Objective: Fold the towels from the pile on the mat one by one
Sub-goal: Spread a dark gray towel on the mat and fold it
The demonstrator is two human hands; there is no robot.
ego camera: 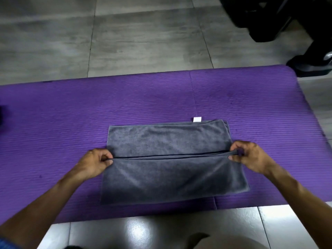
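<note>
A grey towel [167,139] lies on the purple mat [53,114], near the mat's front edge. A white label [197,119] sticks out at its far edge. My left hand [96,163] pinches the left end of a raised towel edge. My right hand [248,156] pinches the right end of the same edge. The edge is stretched taut between the hands, across the towel's middle. The near half of the towel [170,182] hangs from this edge down to the mat. No pile of other towels shows in this view.
Grey floor tiles [143,42] lie beyond the mat, glossy tiles [136,230] in front of it. Dark objects [287,20] stand at the far right, by the mat's corner. A dark shape [2,114] touches the left frame edge.
</note>
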